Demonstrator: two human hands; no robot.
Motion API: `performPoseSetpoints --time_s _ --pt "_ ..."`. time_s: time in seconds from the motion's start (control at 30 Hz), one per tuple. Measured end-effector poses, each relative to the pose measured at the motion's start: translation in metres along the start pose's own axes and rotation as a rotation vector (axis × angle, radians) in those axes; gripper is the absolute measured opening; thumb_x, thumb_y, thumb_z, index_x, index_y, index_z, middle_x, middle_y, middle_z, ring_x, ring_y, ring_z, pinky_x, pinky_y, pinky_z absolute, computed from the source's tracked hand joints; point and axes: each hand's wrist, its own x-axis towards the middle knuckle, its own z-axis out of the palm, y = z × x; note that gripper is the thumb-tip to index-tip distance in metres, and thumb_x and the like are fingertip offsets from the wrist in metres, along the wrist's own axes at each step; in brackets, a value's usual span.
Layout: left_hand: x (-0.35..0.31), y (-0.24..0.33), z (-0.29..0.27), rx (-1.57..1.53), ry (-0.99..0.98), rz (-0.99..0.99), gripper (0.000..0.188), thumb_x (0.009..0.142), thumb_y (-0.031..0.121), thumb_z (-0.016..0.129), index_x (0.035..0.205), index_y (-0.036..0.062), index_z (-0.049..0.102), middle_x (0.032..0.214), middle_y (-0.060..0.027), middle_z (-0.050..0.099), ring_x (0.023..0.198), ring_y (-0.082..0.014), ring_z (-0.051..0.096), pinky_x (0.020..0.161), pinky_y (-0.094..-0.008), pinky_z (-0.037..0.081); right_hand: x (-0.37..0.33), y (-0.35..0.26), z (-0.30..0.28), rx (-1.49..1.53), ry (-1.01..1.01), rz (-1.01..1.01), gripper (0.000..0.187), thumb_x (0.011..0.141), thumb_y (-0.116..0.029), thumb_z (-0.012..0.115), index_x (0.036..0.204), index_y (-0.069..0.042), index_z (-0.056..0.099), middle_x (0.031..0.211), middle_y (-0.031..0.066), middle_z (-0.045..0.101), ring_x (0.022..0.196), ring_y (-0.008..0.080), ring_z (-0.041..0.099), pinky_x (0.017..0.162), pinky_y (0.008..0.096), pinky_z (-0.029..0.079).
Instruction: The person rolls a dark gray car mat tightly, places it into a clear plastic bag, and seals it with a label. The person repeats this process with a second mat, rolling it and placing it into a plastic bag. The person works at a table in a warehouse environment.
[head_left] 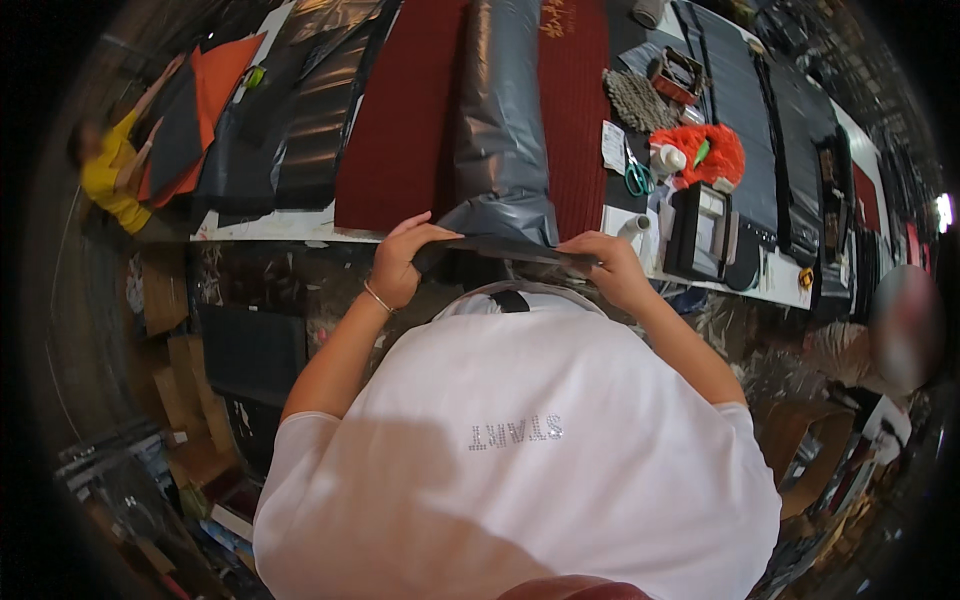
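Observation:
A long grey plastic sleeve (503, 130) lies lengthwise over a dark red ribbed mat (400, 130), its near end reaching the table's front edge. At that end a dark, curved strip (515, 249) spans between my two hands; whether it is the sleeve's own edge or a separate piece I cannot tell. My left hand (402, 262) is closed around the strip's left end, a bracelet on its wrist. The right end is gripped by my right hand (617, 270). Both hands are just in front of my body, with the gripping fingers partly hidden.
Right of the mat lie teal-handled scissors (637, 178), a white bottle (667, 158), a red plastic bag (722, 150) and a black box (697, 232). Dark sheets (290, 140) cover the table's left. A person in yellow (118, 180) handles an orange-edged sheet at far left.

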Motion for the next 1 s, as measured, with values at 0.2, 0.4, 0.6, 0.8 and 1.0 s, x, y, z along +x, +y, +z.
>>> performPoseSetpoints --time_s 0.2,0.4,0.6,0.8,1.0 --pt "0.040 -0.041 0.027 -0.036 0.386 -0.263 0.020 0.094 0.015 0.065 0.105 -0.0009 0.069 0.098 -0.0209 0.071 0.093 -0.0402 0.068 0.081 -0.0412 0.054 0.069 0.012 0.003 0.418 0.364 0.176 0.029 0.099 -0.022 0.070 0.086 0.003 0.069 0.071 -0.0023 0.059 0.070 0.0081 0.051 0.063 0.0276 0.041" --pt "0.059 -0.128 0.129 0.121 0.300 -0.830 0.051 0.104 0.049 0.046 0.099 0.0031 0.069 0.100 -0.0268 0.069 0.097 -0.0492 0.064 0.081 -0.0562 0.049 0.115 0.138 0.063 0.628 0.360 0.610 0.038 0.100 -0.036 0.069 0.088 0.000 0.071 0.086 0.0043 0.069 0.075 0.0149 0.059 0.074 0.0312 0.047" --pt "0.042 -0.169 0.126 -0.083 0.445 -0.825 0.028 0.100 0.028 0.063 0.117 0.0071 0.056 0.101 -0.0193 0.066 0.096 -0.0389 0.064 0.086 -0.0472 0.051 0.114 0.108 0.046 0.643 0.229 0.840 0.032 0.097 -0.033 0.072 0.083 -0.005 0.067 0.078 0.0034 0.065 0.066 0.0149 0.058 0.062 0.0320 0.046" --pt "0.089 -0.044 0.084 0.314 0.152 0.020 0.042 0.092 0.018 0.067 0.133 0.0184 0.063 0.143 -0.0057 0.054 0.135 -0.0298 0.048 0.118 -0.0478 0.031 0.079 0.129 0.023 0.561 0.478 0.550 0.023 0.096 -0.020 0.073 0.082 -0.010 0.058 0.065 -0.0020 0.054 0.055 0.0071 0.049 0.049 0.0251 0.036" --pt "0.104 -0.046 0.121 0.473 -0.290 0.072 0.048 0.090 0.031 0.067 0.138 0.0306 0.064 0.155 0.0072 0.048 0.154 -0.0224 0.027 0.124 -0.0672 -0.003 0.074 0.182 -0.017 -0.266 0.664 0.395 0.023 0.086 -0.016 0.073 0.103 -0.004 0.064 0.092 0.0121 0.063 0.086 0.0306 0.065 0.078 0.0419 0.053"
